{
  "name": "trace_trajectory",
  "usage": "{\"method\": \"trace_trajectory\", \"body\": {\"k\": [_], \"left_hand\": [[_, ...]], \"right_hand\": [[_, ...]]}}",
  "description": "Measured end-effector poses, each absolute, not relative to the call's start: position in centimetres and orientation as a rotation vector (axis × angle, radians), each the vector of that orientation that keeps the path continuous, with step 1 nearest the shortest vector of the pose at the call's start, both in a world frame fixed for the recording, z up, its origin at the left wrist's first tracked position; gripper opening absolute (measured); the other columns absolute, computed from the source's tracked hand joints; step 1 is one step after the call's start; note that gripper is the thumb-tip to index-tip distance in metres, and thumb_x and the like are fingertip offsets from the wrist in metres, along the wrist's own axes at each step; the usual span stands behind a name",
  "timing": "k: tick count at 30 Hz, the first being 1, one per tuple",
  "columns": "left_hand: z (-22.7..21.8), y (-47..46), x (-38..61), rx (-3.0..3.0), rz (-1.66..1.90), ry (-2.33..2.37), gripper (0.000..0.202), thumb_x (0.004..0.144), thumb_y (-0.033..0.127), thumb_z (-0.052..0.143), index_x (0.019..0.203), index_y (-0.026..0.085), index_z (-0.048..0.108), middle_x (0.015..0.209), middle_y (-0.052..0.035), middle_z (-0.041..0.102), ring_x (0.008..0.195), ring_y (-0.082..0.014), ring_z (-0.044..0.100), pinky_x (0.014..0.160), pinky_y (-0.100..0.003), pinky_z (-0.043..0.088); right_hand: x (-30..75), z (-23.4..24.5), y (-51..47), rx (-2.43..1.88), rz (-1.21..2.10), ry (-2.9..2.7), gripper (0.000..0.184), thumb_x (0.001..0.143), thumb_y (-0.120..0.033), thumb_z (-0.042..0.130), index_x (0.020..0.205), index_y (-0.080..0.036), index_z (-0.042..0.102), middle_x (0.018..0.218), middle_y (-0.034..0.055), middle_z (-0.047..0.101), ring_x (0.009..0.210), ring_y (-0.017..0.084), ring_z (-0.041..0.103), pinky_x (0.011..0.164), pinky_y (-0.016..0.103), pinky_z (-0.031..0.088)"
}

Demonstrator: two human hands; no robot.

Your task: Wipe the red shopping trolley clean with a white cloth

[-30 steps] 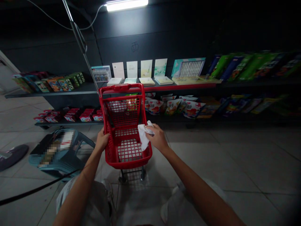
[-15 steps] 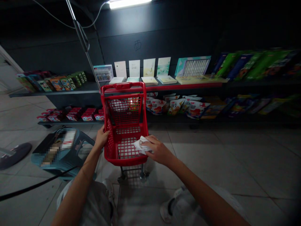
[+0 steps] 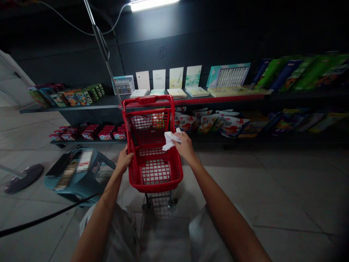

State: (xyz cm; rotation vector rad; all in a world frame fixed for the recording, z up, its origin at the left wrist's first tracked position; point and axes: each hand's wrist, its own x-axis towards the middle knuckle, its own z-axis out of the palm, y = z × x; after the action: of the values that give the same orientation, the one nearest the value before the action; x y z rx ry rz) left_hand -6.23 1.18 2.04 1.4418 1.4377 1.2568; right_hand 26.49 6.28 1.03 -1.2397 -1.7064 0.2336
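A small red shopping cart [image 3: 152, 183] stands on the tiled floor right in front of me, its basket holding nothing I can see. My left hand [image 3: 124, 160] grips the cart's left rim. My right hand [image 3: 184, 145] is closed on a crumpled white cloth [image 3: 170, 139] and presses it against the upper right side of the basket, near the handle frame. Both forearms reach forward over my knees.
Dark shelves [image 3: 81, 107] along the wall carry boxes, booklets [image 3: 177, 92] and snack bags [image 3: 218, 123]. A teal plastic stool [image 3: 79, 174] with items on it stands to the left, beside a fan base [image 3: 23, 178]. A black cable [image 3: 40, 220] crosses the floor.
My right hand with the cloth has moved from the near right rim up and back to the far right side of the basket. My left hand stays on the left rim.
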Motion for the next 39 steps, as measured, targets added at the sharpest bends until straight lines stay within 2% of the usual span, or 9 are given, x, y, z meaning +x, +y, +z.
{"method": "trace_trajectory", "body": {"k": [4, 10, 16, 19, 22, 26, 32, 39], "left_hand": [[1.5, 1.6, -6.1, 1.45, 1.318, 1.49, 0.06, 0.064, 0.022, 0.057, 0.122, 0.016, 0.072, 0.104, -0.0035, 0.079, 0.09, -0.022, 0.07, 0.087, -0.032, 0.058], [1.4, 1.7, -5.3, 1.413, 1.445, 1.513, 0.06, 0.063, 0.02, 0.057, 0.122, 0.015, 0.071, 0.108, -0.0047, 0.078, 0.097, -0.0227, 0.07, 0.097, -0.034, 0.056], [1.8, 1.4, -5.1, 1.38, 1.433, 1.519, 0.062, 0.064, 0.02, 0.058, 0.124, 0.014, 0.071, 0.111, -0.0053, 0.078, 0.1, -0.0237, 0.071, 0.1, -0.036, 0.056], [1.7, 1.5, -5.4, 1.375, 1.437, 1.561, 0.06, 0.064, 0.02, 0.059, 0.122, 0.014, 0.072, 0.112, -0.0053, 0.078, 0.103, -0.025, 0.071, 0.103, -0.037, 0.055], [1.6, 1.6, -5.7, 1.406, 1.419, 1.622, 0.058, 0.065, 0.021, 0.06, 0.121, 0.015, 0.073, 0.112, -0.0054, 0.078, 0.107, -0.0266, 0.071, 0.107, -0.038, 0.053], [1.7, 1.9, -5.6, 1.38, 1.418, 1.599, 0.059, 0.065, 0.021, 0.061, 0.122, 0.014, 0.073, 0.113, -0.0063, 0.078, 0.106, -0.0264, 0.071, 0.104, -0.038, 0.056], [1.4, 2.7, -4.5, 1.343, 1.454, 1.612, 0.064, 0.065, 0.02, 0.059, 0.127, 0.014, 0.071, 0.117, -0.0062, 0.078, 0.105, -0.0248, 0.072, 0.101, -0.037, 0.058], [1.3, 3.7, -3.4, 1.346, 1.443, 1.582, 0.069, 0.065, 0.018, 0.056, 0.132, 0.012, 0.07, 0.112, -0.006, 0.079, 0.099, -0.0247, 0.073, 0.094, -0.036, 0.06]], "right_hand": [[26.3, 1.2, 6.4, -1.264, 0.266, -1.662, 0.03, 0.089, -0.022, 0.065, 0.116, -0.017, 0.076, 0.114, 0.0136, 0.067, 0.104, 0.028, 0.064, 0.1, 0.044, 0.054], [27.0, 1.1, 0.5, -1.262, 0.231, -1.828, 0.03, 0.087, -0.018, 0.063, 0.114, -0.02, 0.076, 0.109, 0.0101, 0.063, 0.105, 0.027, 0.062, 0.098, 0.042, 0.054], [25.8, -0.4, -7.8, -1.233, 0.154, -1.833, 0.033, 0.081, -0.012, 0.066, 0.112, -0.021, 0.073, 0.115, 0.0112, 0.062, 0.112, 0.03, 0.056, 0.099, 0.048, 0.054], [24.8, -1.7, -9.9, -1.168, 0.114, -1.811, 0.031, 0.082, -0.013, 0.069, 0.111, -0.023, 0.072, 0.114, 0.0112, 0.062, 0.114, 0.032, 0.054, 0.098, 0.051, 0.055], [24.2, -2.3, -10.5, -1.087, 0.06, -1.83, 0.033, 0.084, -0.011, 0.065, 0.113, -0.025, 0.073, 0.116, 0.0121, 0.063, 0.117, 0.032, 0.054, 0.099, 0.054, 0.055], [23.7, -1.9, -10.1, -1.019, 0.021, -1.866, 0.035, 0.085, -0.009, 0.06, 0.114, -0.024, 0.075, 0.118, 0.0129, 0.065, 0.117, 0.032, 0.056, 0.102, 0.058, 0.054], [22.0, -1.2, -9.6, -0.844, 0.087, -2.085, 0.038, 0.083, -0.009, 0.059, 0.116, -0.02, 0.076, 0.12, 0.014, 0.068, 0.112, 0.03, 0.061, 0.099, 0.049, 0.058], [20.2, -1.3, -9.3, -0.823, 0.084, -2.139, 0.038, 0.085, -0.009, 0.059, 0.118, -0.017, 0.075, 0.118, 0.0152, 0.068, 0.11, 0.029, 0.062, 0.1, 0.049, 0.059]]}}
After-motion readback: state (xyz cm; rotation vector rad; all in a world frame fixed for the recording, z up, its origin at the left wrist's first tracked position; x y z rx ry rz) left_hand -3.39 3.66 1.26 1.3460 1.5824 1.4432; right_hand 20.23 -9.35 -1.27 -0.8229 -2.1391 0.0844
